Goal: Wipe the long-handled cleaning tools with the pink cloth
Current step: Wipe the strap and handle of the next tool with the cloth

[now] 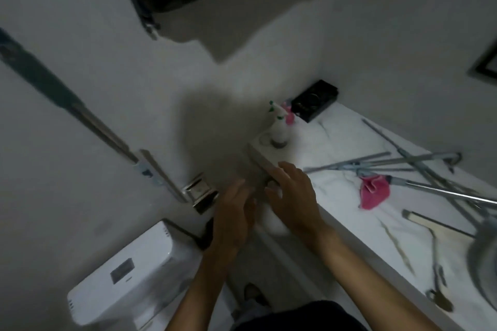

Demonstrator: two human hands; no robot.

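Observation:
The pink cloth [373, 194] lies crumpled on the white marble counter [336, 212], under crossed metal poles. Several long-handled cleaning tools [419, 166] lie piled on the counter at the right. A squeegee-like tool [430, 222] lies nearer to me. My left hand [234, 212] and right hand [291, 196] hover with relaxed fingers at the counter's left edge, well left of the cloth, holding nothing. The picture is blurred by motion.
A spray bottle [278, 126] and a black box [313, 101] stand at the counter's far end. A toilet tank [126, 269] sits below left. Another long pole [80, 113] leans on the left wall. A basin rim [484, 247] shows at far right.

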